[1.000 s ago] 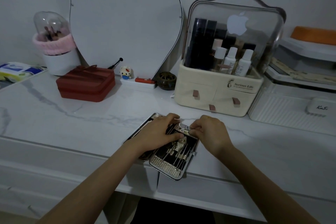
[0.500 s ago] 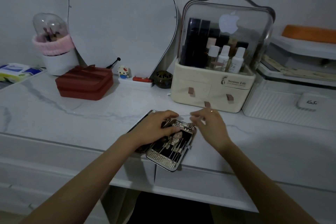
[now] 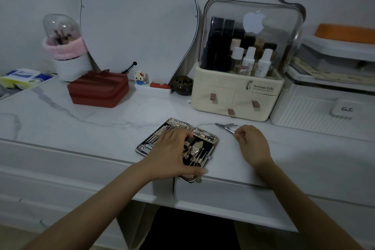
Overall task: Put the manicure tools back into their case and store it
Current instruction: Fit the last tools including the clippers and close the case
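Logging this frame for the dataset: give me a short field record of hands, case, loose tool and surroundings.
case: manicure case open flat at the near edge of the marble desk
left hand: left hand rests on the case, fingers spread
right hand: right hand pinches the handle of the nippers
nippers: lie on the desk, right of the case
behind: cosmetics organizer, red box

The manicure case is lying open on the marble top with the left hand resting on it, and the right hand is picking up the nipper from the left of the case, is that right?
Not quite. The nipper lies to the right of the manicure case, not the left, and the right hand pinches its handle there. The head view shows this. The rest holds: the case lies open on the marble top with the left hand resting on it.
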